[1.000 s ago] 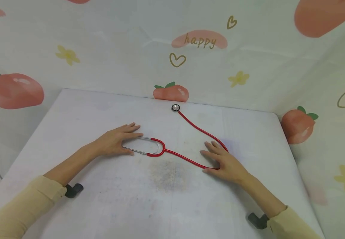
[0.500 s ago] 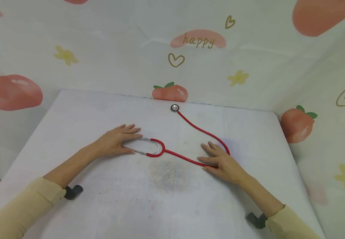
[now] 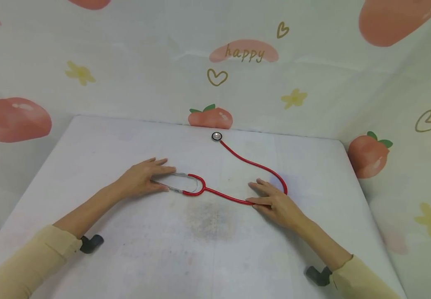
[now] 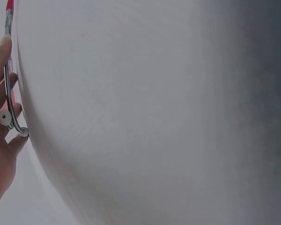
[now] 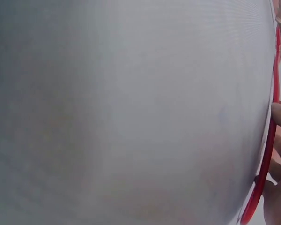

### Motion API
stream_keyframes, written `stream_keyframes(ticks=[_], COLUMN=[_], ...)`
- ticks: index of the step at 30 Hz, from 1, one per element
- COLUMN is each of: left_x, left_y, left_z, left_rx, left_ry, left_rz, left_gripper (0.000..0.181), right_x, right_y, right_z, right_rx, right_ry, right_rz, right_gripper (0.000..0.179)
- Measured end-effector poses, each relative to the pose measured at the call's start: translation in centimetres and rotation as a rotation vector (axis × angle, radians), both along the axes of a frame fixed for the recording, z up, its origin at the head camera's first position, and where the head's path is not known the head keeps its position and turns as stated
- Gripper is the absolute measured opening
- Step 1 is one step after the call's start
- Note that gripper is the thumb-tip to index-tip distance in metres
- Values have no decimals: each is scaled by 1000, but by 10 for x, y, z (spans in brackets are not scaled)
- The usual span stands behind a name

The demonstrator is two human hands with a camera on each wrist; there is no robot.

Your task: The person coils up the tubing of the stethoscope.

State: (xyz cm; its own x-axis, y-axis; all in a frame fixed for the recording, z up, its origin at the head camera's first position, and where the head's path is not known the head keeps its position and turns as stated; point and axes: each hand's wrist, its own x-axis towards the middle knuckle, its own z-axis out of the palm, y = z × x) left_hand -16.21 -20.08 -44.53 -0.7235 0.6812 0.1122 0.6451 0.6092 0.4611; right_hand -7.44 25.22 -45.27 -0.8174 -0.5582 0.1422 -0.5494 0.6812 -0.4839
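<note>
A stethoscope with red tubing (image 3: 227, 197) lies across the white table. Its round chest piece (image 3: 217, 136) rests near the far edge, and its silver ear tubes (image 3: 175, 189) point left. My left hand (image 3: 140, 178) holds the ear tubes from above, thumb on the near one and forefinger along the far one. A pale ear tip (image 4: 4, 117) shows beside the left fingers in the left wrist view. At the tubing's near run, my right hand (image 3: 278, 207) pinches it between thumb and forefinger. Behind that hand the tubing bends round toward the chest piece; part of the bend is hidden.
The white tabletop (image 3: 133, 249) has a grey-brown smudge (image 3: 210, 220) in front of the stethoscope. Behind the table hangs a white cloth (image 3: 144, 74) printed with peaches, flowers and hearts. A dark wrist mount (image 3: 91, 243) sticks out by the left sleeve.
My right hand has slid slightly left, carrying the near run of tubing a little away from me. The tubing's bend looks rounder. The left hand has barely moved.
</note>
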Motion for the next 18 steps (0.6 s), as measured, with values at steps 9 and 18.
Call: stream_keyframes(ticks=[9,18], left_x=[0,-3], left_y=[3,6], left_z=[3,18], left_rx=[24,173], left_ry=[20,95], left_rz=[51,52], left_gripper=[58,55], right_x=[-4,-12], right_y=[2,4], right_z=[3,17], right_rx=[-55,-105], right_ry=[149,229], right_rz=[34,-31], right_gripper=[34,42])
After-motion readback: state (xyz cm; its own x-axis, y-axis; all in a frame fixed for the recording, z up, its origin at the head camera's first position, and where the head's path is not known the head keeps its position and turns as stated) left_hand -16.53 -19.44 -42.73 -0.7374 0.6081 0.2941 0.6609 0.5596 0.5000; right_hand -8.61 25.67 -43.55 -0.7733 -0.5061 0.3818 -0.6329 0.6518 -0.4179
